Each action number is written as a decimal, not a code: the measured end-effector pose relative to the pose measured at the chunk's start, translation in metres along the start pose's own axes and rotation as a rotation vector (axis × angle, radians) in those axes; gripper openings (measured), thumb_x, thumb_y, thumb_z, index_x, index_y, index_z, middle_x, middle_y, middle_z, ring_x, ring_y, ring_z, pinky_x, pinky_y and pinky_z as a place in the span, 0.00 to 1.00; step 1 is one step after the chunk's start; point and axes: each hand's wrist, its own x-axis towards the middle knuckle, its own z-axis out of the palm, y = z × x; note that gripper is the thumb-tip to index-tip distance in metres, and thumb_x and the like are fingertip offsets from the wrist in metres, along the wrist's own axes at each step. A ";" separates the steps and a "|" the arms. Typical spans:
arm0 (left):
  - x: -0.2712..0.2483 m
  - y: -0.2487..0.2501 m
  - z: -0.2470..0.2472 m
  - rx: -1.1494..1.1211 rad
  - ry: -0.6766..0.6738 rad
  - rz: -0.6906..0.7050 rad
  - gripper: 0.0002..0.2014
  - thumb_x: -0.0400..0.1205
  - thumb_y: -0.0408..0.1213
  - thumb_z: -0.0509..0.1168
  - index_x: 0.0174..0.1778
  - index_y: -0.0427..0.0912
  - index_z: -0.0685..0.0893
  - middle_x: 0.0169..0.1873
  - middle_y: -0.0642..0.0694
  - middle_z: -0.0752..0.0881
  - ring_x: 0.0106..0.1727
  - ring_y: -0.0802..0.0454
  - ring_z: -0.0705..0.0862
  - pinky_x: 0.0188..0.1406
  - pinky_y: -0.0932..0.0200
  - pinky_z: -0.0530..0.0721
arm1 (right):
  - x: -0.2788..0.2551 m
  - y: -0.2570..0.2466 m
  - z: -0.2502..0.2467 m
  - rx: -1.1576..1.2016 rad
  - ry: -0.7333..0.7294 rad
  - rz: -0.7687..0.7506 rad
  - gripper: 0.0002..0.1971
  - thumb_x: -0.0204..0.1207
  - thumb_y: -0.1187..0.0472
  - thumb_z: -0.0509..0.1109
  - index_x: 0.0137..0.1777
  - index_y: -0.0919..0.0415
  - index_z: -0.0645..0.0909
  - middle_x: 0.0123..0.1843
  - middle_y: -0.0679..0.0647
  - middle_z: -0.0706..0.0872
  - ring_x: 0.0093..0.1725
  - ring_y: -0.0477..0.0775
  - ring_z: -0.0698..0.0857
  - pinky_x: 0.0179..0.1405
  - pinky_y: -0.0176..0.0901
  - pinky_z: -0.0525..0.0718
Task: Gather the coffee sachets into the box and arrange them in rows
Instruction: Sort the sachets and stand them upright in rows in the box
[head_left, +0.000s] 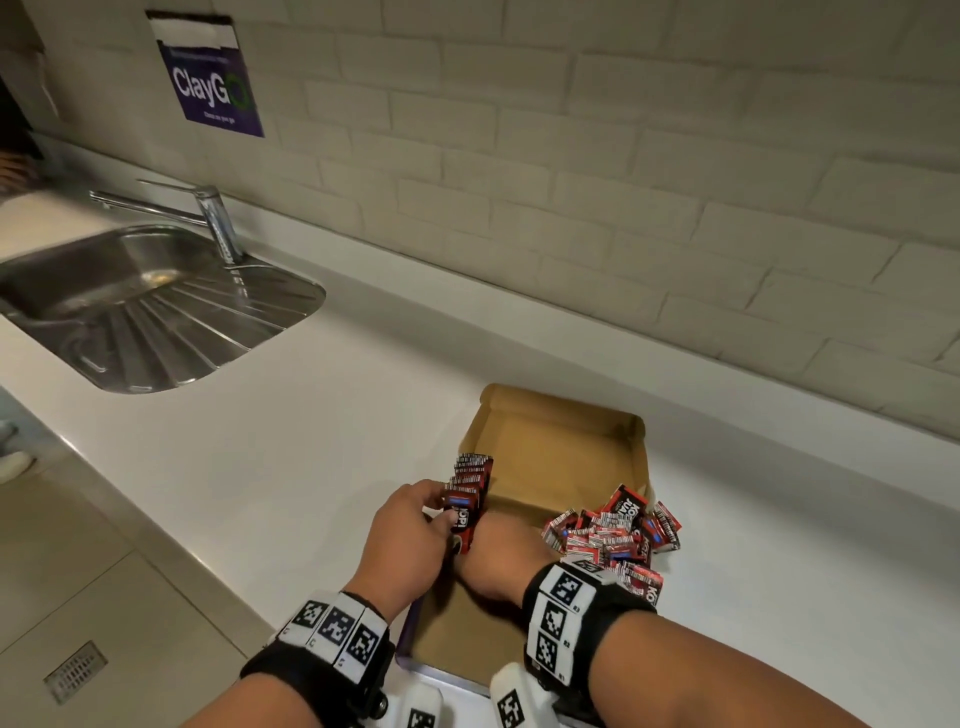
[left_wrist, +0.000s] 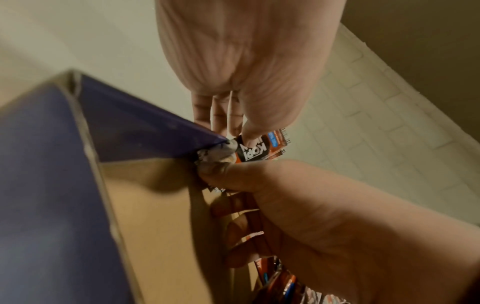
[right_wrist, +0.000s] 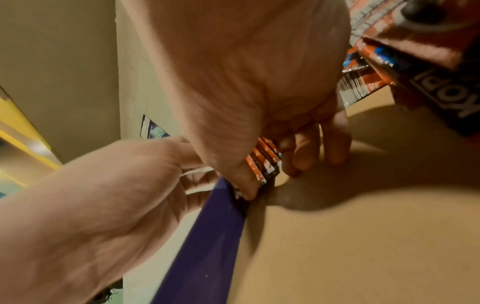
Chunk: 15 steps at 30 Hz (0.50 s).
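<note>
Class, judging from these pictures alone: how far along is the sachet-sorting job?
Early. Done: a short row stands along the box's left wall. In hand: the left hand and right hand both grip sachets at the row's near end. Left: the loose pile at the box's right side needs arranging; most of the box floor is bare.

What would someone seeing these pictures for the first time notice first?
Both hands meet at the left wall of the open cardboard box: the left hand and right hand hold a row of sachets standing on edge there. A loose heap of sachets spills over the box's right side, and a steel sink sits far left.
</note>
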 end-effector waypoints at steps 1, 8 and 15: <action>0.001 0.000 0.000 0.006 0.005 0.000 0.11 0.82 0.38 0.71 0.59 0.55 0.86 0.51 0.55 0.87 0.45 0.56 0.87 0.53 0.57 0.84 | 0.002 0.000 0.001 -0.010 0.022 -0.007 0.11 0.80 0.55 0.65 0.57 0.55 0.85 0.56 0.58 0.90 0.54 0.62 0.89 0.47 0.45 0.84; -0.001 0.004 0.003 0.074 -0.033 0.018 0.15 0.86 0.38 0.65 0.68 0.55 0.85 0.55 0.52 0.91 0.49 0.54 0.87 0.49 0.61 0.79 | 0.007 0.002 0.007 -0.063 0.109 -0.011 0.12 0.83 0.59 0.65 0.64 0.62 0.80 0.60 0.60 0.88 0.57 0.62 0.89 0.45 0.45 0.80; -0.004 0.015 0.005 0.110 -0.173 0.034 0.17 0.87 0.35 0.58 0.70 0.51 0.79 0.57 0.44 0.90 0.49 0.48 0.84 0.48 0.57 0.77 | 0.013 0.002 0.014 -0.058 0.122 0.005 0.19 0.79 0.59 0.66 0.67 0.65 0.74 0.60 0.60 0.86 0.59 0.62 0.89 0.50 0.49 0.86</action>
